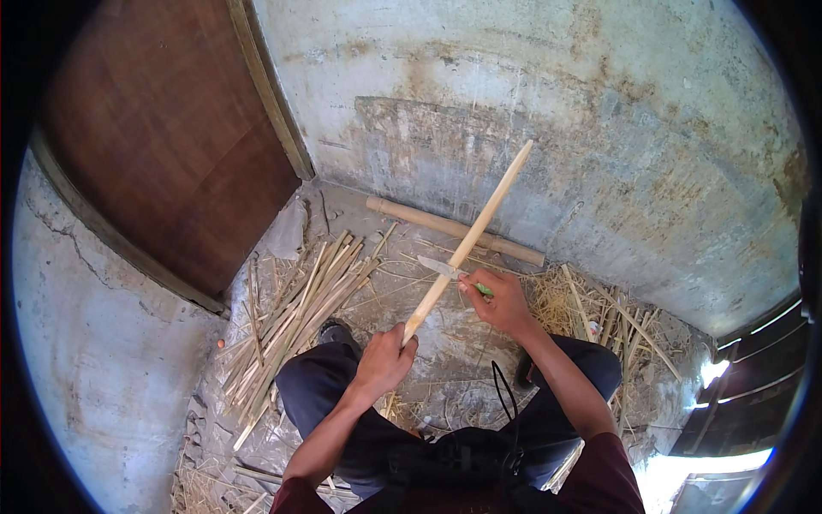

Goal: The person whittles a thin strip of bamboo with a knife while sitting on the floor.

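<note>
My left hand is closed around the near end of a long pale bamboo strip, which slants up and away to the right and narrows at its far end. In my right hand is a knife with a green handle, partly hidden by my fingers. Its blade lies across the strip around the middle, pointing left; whether the edge is cutting in, I cannot tell.
A pile of split bamboo sticks lies on the floor at left. A thick bamboo pole rests along the foot of the wall. Shavings and more sticks lie at right. A brown door stands at far left.
</note>
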Action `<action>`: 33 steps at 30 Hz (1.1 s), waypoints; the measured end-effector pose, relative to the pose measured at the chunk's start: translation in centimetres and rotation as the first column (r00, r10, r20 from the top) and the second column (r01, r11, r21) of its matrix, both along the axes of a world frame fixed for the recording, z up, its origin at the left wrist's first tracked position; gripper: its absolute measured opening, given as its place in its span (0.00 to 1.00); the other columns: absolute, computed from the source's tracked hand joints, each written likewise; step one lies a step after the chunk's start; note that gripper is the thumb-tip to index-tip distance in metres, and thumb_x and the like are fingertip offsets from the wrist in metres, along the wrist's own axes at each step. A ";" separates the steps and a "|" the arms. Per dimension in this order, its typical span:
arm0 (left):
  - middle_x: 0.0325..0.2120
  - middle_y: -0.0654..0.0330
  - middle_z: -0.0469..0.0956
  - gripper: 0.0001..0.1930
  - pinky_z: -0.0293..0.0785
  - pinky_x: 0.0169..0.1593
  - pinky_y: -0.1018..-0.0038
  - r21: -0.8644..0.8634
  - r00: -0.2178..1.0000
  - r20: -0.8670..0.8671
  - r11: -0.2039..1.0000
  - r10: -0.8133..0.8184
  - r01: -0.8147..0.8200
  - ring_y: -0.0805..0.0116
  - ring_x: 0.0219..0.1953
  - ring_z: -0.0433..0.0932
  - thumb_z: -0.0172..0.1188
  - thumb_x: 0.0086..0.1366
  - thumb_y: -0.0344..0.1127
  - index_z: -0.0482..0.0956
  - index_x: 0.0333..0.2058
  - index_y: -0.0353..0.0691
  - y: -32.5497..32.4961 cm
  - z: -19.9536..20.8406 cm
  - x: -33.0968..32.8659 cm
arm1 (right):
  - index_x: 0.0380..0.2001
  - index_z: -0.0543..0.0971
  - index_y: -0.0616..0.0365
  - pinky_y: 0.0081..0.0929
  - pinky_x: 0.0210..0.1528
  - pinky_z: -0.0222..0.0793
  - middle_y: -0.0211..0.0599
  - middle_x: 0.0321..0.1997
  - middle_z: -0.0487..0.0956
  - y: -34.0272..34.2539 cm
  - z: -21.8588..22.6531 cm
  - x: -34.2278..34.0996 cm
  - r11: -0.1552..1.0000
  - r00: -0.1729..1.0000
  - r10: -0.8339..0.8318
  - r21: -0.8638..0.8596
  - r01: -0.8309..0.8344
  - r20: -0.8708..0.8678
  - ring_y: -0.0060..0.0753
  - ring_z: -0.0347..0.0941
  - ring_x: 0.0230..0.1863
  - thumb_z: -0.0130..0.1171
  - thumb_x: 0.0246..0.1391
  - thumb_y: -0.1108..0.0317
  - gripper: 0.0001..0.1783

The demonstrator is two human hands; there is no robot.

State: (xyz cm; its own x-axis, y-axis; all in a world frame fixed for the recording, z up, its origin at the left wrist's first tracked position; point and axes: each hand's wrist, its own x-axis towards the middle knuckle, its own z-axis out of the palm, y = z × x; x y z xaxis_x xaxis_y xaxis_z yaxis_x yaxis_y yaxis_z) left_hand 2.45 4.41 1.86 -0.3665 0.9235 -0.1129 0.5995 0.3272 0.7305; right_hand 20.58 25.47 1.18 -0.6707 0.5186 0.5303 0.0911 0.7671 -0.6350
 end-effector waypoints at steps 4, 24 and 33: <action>0.27 0.33 0.82 0.15 0.76 0.45 0.41 -0.001 1.000 -0.003 1.000 -0.005 0.005 0.28 0.36 0.83 0.59 0.73 0.38 0.79 0.39 0.28 -0.3 -0.6 0.0 | 0.37 0.85 0.61 0.36 0.30 0.76 0.43 0.32 0.85 -1.5 -0.3 -0.1 0.999 0.995 -0.023 -0.035 0.020 -0.096 0.44 0.84 0.29 0.69 0.65 0.72 0.04; 0.27 0.33 0.81 0.14 0.76 0.45 0.42 -0.039 0.996 0.006 0.996 -0.083 0.084 0.27 0.36 0.82 0.60 0.71 0.37 0.80 0.41 0.27 -1.7 -1.1 0.7 | 0.43 0.85 0.58 0.32 0.41 0.80 0.42 0.41 0.90 9.5 -0.2 4.1 0.939 0.947 -0.309 -0.187 0.290 -0.084 0.37 0.88 0.37 0.64 0.68 0.73 0.04; 0.28 0.34 0.82 0.16 0.76 0.45 0.43 -0.065 0.998 0.014 0.996 -0.060 0.061 0.30 0.37 0.83 0.60 0.72 0.39 0.80 0.40 0.27 -1.4 -1.1 0.0 | 0.41 0.85 0.59 0.34 0.34 0.79 0.41 0.40 0.90 -1.5 -0.5 0.8 0.995 0.995 0.092 -0.024 -0.092 0.026 0.42 0.87 0.33 0.67 0.66 0.73 0.03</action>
